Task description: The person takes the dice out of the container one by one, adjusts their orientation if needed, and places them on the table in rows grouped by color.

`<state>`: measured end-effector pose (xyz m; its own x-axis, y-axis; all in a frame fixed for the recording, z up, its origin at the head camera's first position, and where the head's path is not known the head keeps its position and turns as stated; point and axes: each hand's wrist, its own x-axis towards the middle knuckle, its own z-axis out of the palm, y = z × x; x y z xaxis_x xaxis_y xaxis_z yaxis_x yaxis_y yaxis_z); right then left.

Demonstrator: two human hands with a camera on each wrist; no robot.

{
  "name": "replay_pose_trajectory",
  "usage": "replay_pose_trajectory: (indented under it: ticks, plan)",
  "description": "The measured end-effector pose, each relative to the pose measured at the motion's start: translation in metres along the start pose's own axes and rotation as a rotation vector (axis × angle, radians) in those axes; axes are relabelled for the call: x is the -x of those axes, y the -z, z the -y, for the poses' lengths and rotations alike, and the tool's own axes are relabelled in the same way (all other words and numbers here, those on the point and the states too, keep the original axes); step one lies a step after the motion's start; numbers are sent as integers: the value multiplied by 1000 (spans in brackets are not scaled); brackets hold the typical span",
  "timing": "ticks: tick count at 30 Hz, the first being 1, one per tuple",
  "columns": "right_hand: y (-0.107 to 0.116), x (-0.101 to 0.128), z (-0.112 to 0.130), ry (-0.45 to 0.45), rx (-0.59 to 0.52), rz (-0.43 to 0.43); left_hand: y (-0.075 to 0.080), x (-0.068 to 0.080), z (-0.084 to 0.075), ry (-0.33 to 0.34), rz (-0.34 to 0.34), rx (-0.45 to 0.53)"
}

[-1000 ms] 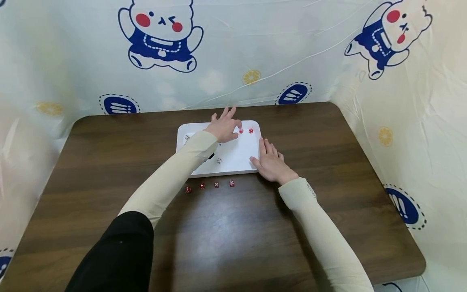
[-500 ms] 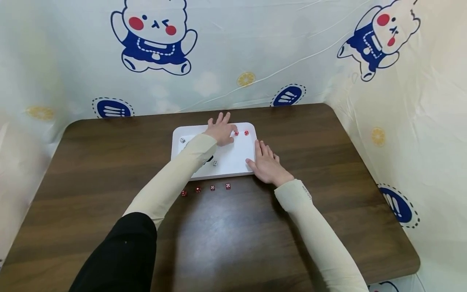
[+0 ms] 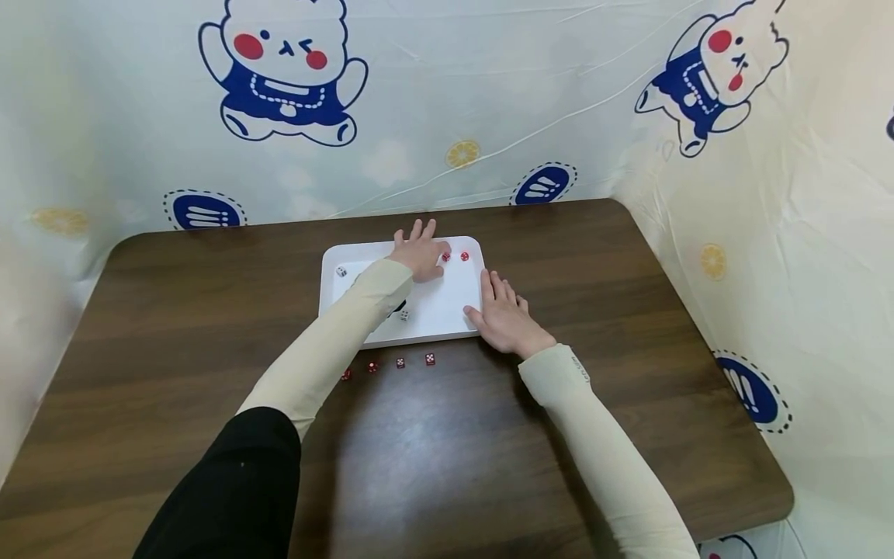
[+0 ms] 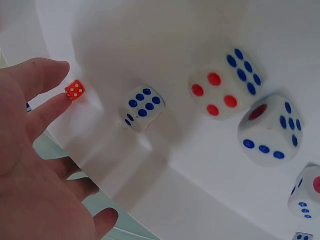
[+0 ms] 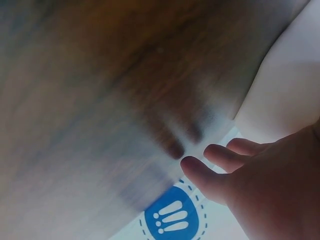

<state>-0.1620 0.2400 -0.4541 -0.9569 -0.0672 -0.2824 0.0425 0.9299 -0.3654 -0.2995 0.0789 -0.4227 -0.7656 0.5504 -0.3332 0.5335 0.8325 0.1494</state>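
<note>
Ungripped: neither hand holds anything.

Left hand (image 3: 419, 254): reached over the far part of the white tray (image 3: 447, 307), fingers spread and mostly straight. In the left wrist view one fingertip (image 4: 56, 104) touches, or all but touches, a small red die (image 4: 74, 90); no pinch is visible.

Right hand (image 3: 504, 317): flat on the brown wooden table (image 3: 615, 310), fingers straight and together, thumb side against the tray's right edge.

Dice on tray: two red dice at the far right, one (image 3: 446, 256) just beside the left hand, the other (image 3: 464, 255) a little to its right. White dice with blue and red pips (image 4: 227, 91) lie close to the wrist camera; further white ones sit near the far left corner (image 3: 341, 271) and beside the left sleeve (image 3: 404, 314).

Dice on table: four red dice (image 3: 400, 362) in a row just before the tray's near edge, apart from one another.

Surround: printed plastic sheet (image 3: 447, 101), cartoon animals and lemon slices, behind and at both sides.
</note>
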Motion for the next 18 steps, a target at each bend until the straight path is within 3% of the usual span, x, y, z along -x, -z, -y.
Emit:
replay_pose_trajectory:
  ticks: [18]
  plan:
    - [0,0,1,1,5,-2,-5,-3,-1,4,-9,19]
